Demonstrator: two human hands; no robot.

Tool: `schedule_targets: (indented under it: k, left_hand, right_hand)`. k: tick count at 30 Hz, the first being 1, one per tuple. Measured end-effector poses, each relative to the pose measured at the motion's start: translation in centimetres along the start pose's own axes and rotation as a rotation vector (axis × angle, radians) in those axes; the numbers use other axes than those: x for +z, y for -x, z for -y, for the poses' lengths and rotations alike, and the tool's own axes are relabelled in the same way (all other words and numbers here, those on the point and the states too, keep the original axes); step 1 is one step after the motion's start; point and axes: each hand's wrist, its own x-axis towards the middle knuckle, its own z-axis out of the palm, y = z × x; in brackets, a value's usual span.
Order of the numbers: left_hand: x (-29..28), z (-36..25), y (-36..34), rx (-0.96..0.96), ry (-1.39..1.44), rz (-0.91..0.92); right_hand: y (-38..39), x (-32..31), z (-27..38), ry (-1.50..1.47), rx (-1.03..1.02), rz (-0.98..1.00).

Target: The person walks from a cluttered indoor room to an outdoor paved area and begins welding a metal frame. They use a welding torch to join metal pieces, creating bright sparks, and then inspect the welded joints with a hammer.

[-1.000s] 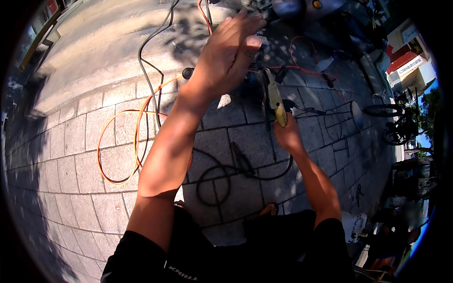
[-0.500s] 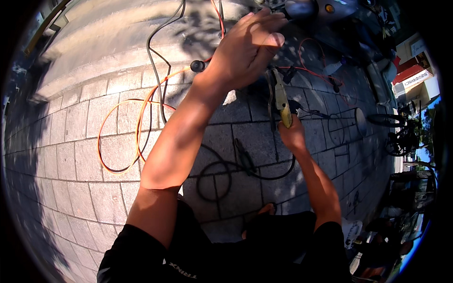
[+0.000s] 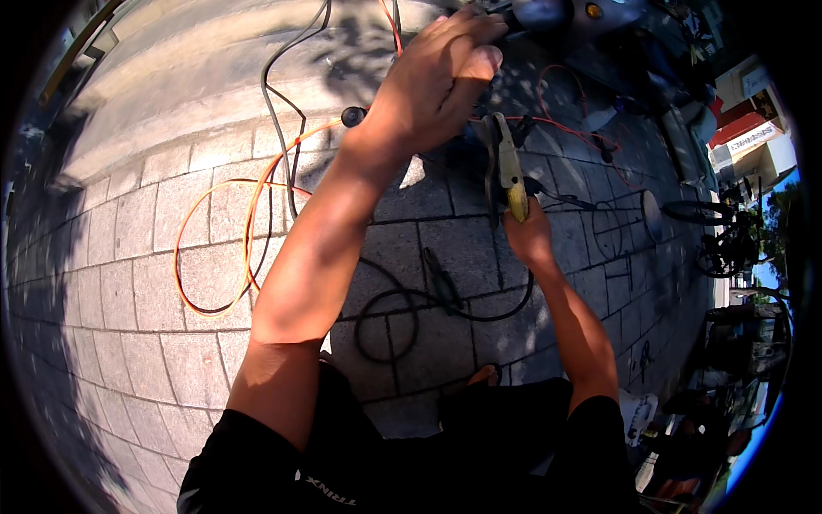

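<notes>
My left hand [image 3: 432, 81] is raised at the top middle, back upward, with fingers stretched out and thumb alongside. No object shows in it, though its palm is hidden. My right hand [image 3: 527, 236] is closed round the lower end of a long pale-and-yellow clamp-like tool [image 3: 509, 167], which points away from me. Its exact kind is unclear. Below that hand, a black cable [image 3: 497, 319] runs down and loops over the paving. Beside the cable lies a dark greenish clamp-like piece [image 3: 443, 281]. Next to my left wrist shows a round black knob-like end [image 3: 353, 116].
An orange cable [image 3: 177, 257] loops on the paving at left, near a black cable [image 3: 267, 77]. A pale step [image 3: 171, 94] rises at the far left. Red cable [image 3: 556, 127] crosses the shaded ground. A bicycle wheel [image 3: 698, 212] and boxes [image 3: 745, 141] stand at right.
The view has shifted slightly, and my left hand sits a little farther left in it. My right hand keeps its hold on the tool.
</notes>
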Motion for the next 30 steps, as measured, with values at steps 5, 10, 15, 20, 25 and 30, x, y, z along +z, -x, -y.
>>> schedule_targets:
  k: [5, 10, 15, 20, 25, 30]
  left_hand:
    - [0.5, 0.0, 0.0, 0.011, 0.02, -0.033]
    - [0.9, 0.5, -0.4, 0.055, 0.067, -0.03]
    - [1.1, 0.9, 0.4, 0.127, 0.005, -0.004]
    - [4.2, -2.4, 1.5, 0.034, -0.021, 0.025]
    - [6.5, -3.3, 2.7, 0.076, -0.11, -0.015]
    - [7.9, -3.0, 4.2, 0.073, -0.097, -0.069]
  right_hand:
    - [0.5, 0.2, -0.1, -0.015, -0.016, 0.009]
    - [0.4, 0.0, 0.3, -0.021, 0.017, 0.031]
    - [-0.4, 0.9, 0.4, -0.072, 0.061, 0.094]
    - [-0.2, 0.8, -0.6, 0.023, 0.015, 0.08]
    - [-0.3, 1.3, -1.2, 0.028, -0.035, 0.094]
    - [-0.3, 1.4, -1.0, -0.193, 0.014, 0.13]
